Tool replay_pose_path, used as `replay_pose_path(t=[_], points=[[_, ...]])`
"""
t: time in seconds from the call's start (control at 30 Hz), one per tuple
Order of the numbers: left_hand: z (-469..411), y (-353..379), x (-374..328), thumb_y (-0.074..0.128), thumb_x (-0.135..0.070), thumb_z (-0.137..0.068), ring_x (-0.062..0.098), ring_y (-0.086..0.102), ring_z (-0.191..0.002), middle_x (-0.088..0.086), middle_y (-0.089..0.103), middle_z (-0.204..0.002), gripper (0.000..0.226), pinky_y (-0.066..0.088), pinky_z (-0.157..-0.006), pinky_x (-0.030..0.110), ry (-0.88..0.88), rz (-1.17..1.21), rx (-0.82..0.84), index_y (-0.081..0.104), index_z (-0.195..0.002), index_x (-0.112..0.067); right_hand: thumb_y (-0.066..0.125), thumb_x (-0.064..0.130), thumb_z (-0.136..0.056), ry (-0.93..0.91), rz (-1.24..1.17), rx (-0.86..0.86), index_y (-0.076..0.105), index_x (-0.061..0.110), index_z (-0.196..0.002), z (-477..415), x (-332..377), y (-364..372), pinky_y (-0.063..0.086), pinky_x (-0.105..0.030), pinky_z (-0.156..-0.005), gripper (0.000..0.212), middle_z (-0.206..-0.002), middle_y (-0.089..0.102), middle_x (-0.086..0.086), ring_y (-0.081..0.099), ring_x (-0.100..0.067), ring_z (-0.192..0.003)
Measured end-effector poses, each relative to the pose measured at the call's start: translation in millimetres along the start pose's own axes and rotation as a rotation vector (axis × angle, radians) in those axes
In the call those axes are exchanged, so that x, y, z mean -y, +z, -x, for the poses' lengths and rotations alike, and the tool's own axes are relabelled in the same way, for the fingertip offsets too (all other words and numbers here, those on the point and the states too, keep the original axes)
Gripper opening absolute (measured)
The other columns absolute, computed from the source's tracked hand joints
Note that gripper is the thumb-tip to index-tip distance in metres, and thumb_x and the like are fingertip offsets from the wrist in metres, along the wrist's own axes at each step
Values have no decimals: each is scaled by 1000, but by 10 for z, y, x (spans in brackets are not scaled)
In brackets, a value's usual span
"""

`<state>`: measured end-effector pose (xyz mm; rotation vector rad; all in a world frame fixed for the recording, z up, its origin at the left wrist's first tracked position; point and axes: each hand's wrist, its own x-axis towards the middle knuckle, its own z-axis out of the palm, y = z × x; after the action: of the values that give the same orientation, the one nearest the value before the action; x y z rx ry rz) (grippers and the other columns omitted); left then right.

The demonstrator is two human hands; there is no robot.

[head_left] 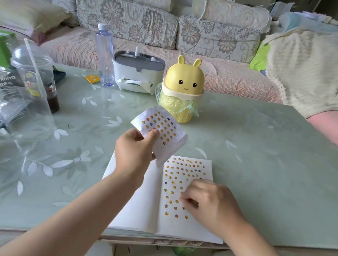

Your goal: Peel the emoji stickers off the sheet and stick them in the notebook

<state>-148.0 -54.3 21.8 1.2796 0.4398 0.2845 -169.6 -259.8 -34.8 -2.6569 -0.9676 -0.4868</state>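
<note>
The left hand (133, 153) was raised over the bench (267, 163), and the left fingers (153, 134) gripped the sticker sheet (161, 126), thumb on its printed face and the other fingers behind it. The sheet curled up and away from that grip, with rows of small round emoji stickers still on it.

Below and toward the person from the left fingers, the notebook (132, 198) lay open and flat at the near edge of the bench. Its left page was blank. Its right page carried many stuck stickers (182, 168) in loose rows.

The right hand (211, 203) rested on that right page. The right fingers (188, 201) were bent, with their tips down on the paper among the stickers. Whether they pinched a sticker or only pressed the page could not be told.

Beyond the left fingers, just past the top of the sheet, stood a yellow rabbit-shaped bin (182, 86). Further out and to the left of it were a white tissue box (138, 71) and a clear water bottle (105, 56). Well off to the left of both hands stood a domed plastic cup (34, 74) with a straw. A floral sofa (127, 17) ran behind the bench.
</note>
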Motion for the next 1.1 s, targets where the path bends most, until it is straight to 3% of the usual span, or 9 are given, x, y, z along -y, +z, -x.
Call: replay_pose_path(t=[0.17, 0.27, 0.37, 0.47, 0.63, 0.77, 0.93, 1.1], points=[[5, 7, -12, 73, -16, -91, 28, 76, -85, 18, 75, -97, 13, 64, -69, 39, 10, -3, 4, 68, -90, -5, 62, 43, -92, 16, -47, 272, 76, 29, -83, -46, -1, -193, 39, -26, -61, 21, -81, 56, 13, 57, -10, -78], [17, -11, -1, 72, -17, -92, 27, 76, -84, 16, 75, -96, 12, 64, -71, 41, -2, -4, 34, 69, -93, -5, 55, 47, -94, -22, -26, 281, 69, 25, -73, 19, 2, -247, 34, -27, -59, 34, -79, 48, 14, 52, -11, -72], [51, -32, 13, 72, -17, -93, 26, 77, -82, 14, 76, -96, 12, 63, -75, 46, -11, 1, 73, 70, -98, -6, 57, 49, -85, 64, -157, 248, 62, 27, -69, 76, -29, -259, 36, -25, -58, 27, -79, 55, 18, 47, -3, -63], [111, -63, 17, 73, -17, -92, 27, 77, -80, 12, 77, -90, 10, 63, -74, 46, -17, -18, 98, 72, -96, -7, 56, 49, -81, 164, -316, 142, 71, 29, -74, 72, -68, -265, 48, -28, -62, 26, -83, 65, 18, 60, -8, -67], [287, -47, 26, 76, -16, -89, 26, 77, -74, 14, 77, -84, 18, 62, -58, 35, -34, -64, 206, 69, -89, 1, 61, 32, -88, 213, -430, -219, 74, 28, -91, -83, 28, -372, 47, -26, -59, 14, -84, 63, 14, 58, -14, -59], [422, 14, 23, 74, -23, -89, 29, 76, -76, 17, 77, -86, 25, 62, -58, 35, -30, -103, 349, 71, -96, 1, 60, 36, -92, 195, -379, -298, 72, 31, -116, -259, 171, -383, 48, -21, -61, 27, -92, 60, 21, 57, -8, -62], [445, 24, 17, 56, -31, -100, 27, 75, -89, 18, 76, -92, 35, 63, -69, 44, -28, -94, 436, 71, -98, 0, 58, 42, -92, 223, -254, -378, 76, 30, -104, -351, 209, -398, 40, -17, -55, 25, -87, 60, 18, 49, 0, -60], [432, 5, 13, 66, -27, -89, 28, 74, -82, 22, 75, -89, 35, 62, -68, 40, -2, -15, 438, 68, -91, 8, 64, 42, -87, 230, -230, -421, 78, 30, -91, -415, 204, -452, 40, -18, -53, 19, -84, 64, 16, 44, 9, -58]])
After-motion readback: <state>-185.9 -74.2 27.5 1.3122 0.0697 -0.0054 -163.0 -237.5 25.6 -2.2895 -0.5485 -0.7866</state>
